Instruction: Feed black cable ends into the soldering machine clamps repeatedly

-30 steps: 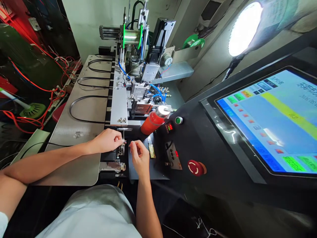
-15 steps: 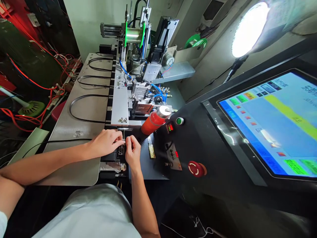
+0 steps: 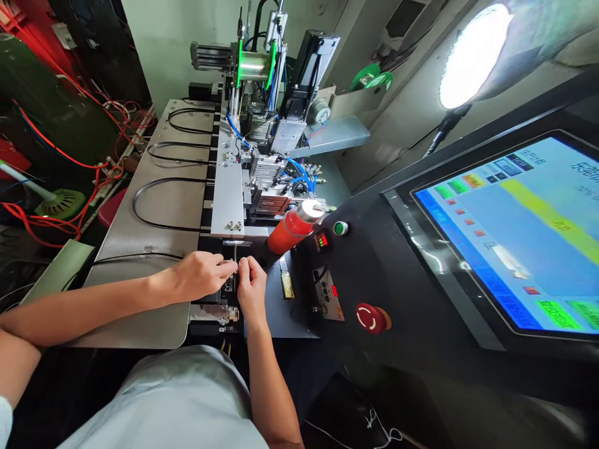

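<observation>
My left hand (image 3: 201, 274) is closed in a pinch at the near end of the machine's track, by the end of a black cable (image 3: 135, 256) that runs over the metal plate (image 3: 135, 318). Close beside it, my right hand (image 3: 251, 284) is pinched shut too, fingertips nearly touching the left ones. Whatever small piece is between the right fingers is too small to make out. A metal bracket (image 3: 228, 202) with two bolts lies just beyond both hands, and a red bottle (image 3: 289, 231) stands to their right.
Three looped black cables (image 3: 163, 181) lie across the plate. Green-rimmed spool (image 3: 253, 66) and actuators rise at the back. On the right are a touchscreen (image 3: 515, 237), a red emergency button (image 3: 373, 318), a green button (image 3: 340, 228) and a lit lamp (image 3: 475, 56). A yellowish strip (image 3: 287, 284) lies near the bottle.
My left hand has turned and its fingers have closed further toward the right fingertips. The black cable by it has shifted up on the plate. My right hand has barely moved.
</observation>
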{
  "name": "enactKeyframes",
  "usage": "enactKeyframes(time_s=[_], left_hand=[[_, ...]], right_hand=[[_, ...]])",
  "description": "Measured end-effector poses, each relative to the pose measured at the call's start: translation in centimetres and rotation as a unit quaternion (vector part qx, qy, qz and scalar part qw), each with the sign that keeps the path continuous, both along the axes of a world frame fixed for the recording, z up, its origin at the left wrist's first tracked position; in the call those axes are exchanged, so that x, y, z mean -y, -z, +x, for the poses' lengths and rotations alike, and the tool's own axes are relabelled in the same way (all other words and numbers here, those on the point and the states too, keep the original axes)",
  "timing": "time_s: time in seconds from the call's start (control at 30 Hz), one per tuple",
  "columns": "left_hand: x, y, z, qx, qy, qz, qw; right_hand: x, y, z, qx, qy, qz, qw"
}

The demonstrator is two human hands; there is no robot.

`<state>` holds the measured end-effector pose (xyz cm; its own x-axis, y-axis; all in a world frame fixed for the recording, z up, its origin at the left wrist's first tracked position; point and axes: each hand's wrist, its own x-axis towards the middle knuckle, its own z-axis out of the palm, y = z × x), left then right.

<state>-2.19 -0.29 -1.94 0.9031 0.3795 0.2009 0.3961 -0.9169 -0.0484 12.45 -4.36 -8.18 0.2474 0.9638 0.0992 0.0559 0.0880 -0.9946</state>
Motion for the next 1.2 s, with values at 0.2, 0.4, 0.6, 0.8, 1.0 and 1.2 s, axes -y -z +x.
enactKeyframes(time_s=[0.2, 0.4, 0.6, 0.8, 1.0, 1.2], left_hand=[[-0.3, -1.4, -0.2, 0.008, -0.094, -0.073, 0.993], [-0.1, -3.8, -0.7, -0.089, -0.172, -0.159, 0.968], [0.2, -3.9, -0.5, -0.118, -0.163, -0.122, 0.972], [0.0, -3.2, -0.5, -0.134, -0.165, -0.107, 0.971], [0.1, -3.2, -0.7, -0.137, -0.159, -0.100, 0.973], [0.1, -3.4, -0.6, -0.143, -0.162, -0.113, 0.970]], right_hand=[[1.3, -0.6, 2.4, 0.227, 0.076, 0.036, 0.970], [2.2, -2.0, 3.1, 0.435, -0.019, 0.088, 0.896], [2.0, -1.8, 2.2, 0.463, -0.023, 0.091, 0.881], [2.6, -2.2, 3.2, 0.415, 0.131, 0.131, 0.891], [5.7, -4.6, 4.0, 0.361, 0.266, 0.145, 0.882], [7.2, -4.9, 3.5, 0.321, 0.264, 0.155, 0.896]])
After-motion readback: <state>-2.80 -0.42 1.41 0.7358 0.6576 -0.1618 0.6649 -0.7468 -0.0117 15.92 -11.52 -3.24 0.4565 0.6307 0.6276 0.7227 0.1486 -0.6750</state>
